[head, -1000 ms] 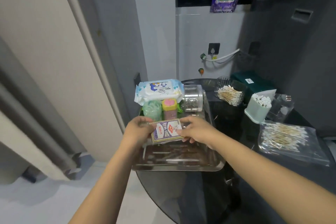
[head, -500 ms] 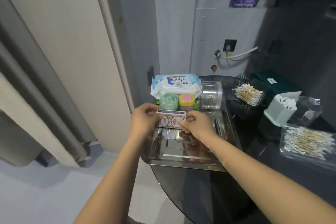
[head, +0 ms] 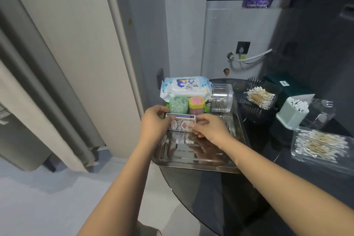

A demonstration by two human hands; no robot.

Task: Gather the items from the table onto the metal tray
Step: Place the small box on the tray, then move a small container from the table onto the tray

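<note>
The metal tray sits at the left edge of the dark glass table. Both hands hold a box of playing cards on edge in the tray: my left hand grips its left end, my right hand its right end. Just behind the box stand a green round tub and a pink jar with a yellow lid. A pack of baby wipes lies at the tray's far end, beside a clear cylinder jar.
On the table to the right: a dark basket of cotton swabs, a pale green swab holder, a clear bag of swabs, a small clear bottle and a dark green box. A wall and curtain stand left.
Both hands moved the card box farther back in the tray, up against the green tub and pink jar, and tipped it more upright. The view shifted left and down.
</note>
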